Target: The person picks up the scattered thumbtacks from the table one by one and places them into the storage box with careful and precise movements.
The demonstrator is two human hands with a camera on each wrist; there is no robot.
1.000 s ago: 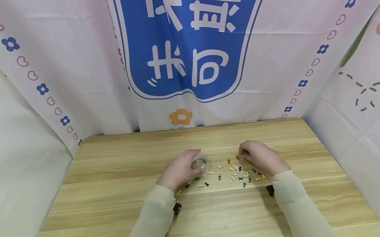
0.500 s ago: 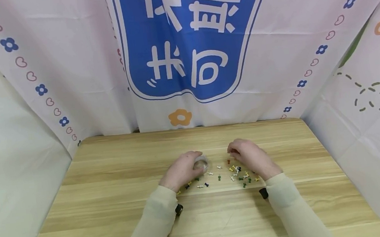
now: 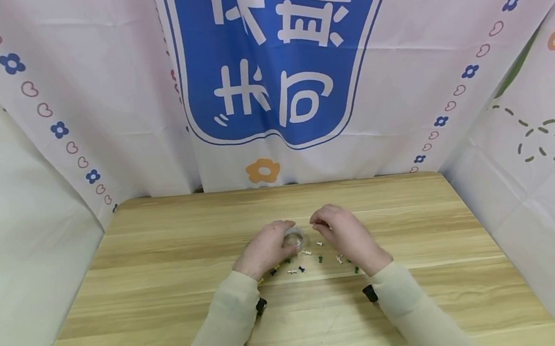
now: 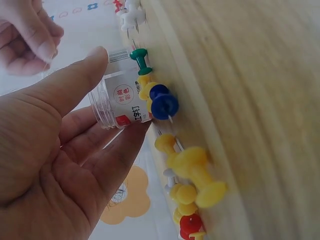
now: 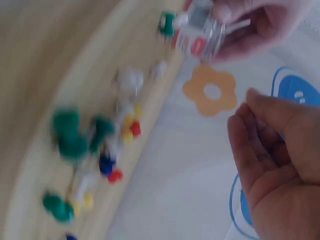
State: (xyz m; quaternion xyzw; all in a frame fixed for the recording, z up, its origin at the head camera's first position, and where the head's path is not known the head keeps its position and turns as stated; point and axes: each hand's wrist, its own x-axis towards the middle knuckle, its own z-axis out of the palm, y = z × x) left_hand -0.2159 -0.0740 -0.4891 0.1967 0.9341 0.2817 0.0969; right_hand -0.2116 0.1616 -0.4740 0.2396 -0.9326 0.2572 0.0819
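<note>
My left hand (image 3: 262, 250) grips a small clear plastic jar (image 4: 104, 102) with a printed label, thumb on one side and fingers on the other. The jar (image 3: 293, 239) stands on the table, its mouth uncovered. Just to its right, my right hand (image 3: 348, 238) is raised above the table, thumb and fingertips pinched together. A tiny tip shows at those fingertips in the left wrist view; the rest of the pushpin is hidden by the fingers. Loose pushpins lie around: a blue pushpin (image 4: 164, 102) and a yellow pushpin (image 4: 197, 175) near the jar, green pushpins (image 5: 70, 135) below the right hand.
Several white, green and blue pushpins are scattered on the wooden table (image 3: 295, 325) before the jar, needles bare. More lie under my right forearm, partly hidden. A white printed cloth (image 3: 145, 96) hangs behind the table's far edge and along both sides.
My right hand has moved left from the right-hand pushpin cluster toward the jar, fingertips still pinched. My left hand has stayed around the jar with hardly any shift.
</note>
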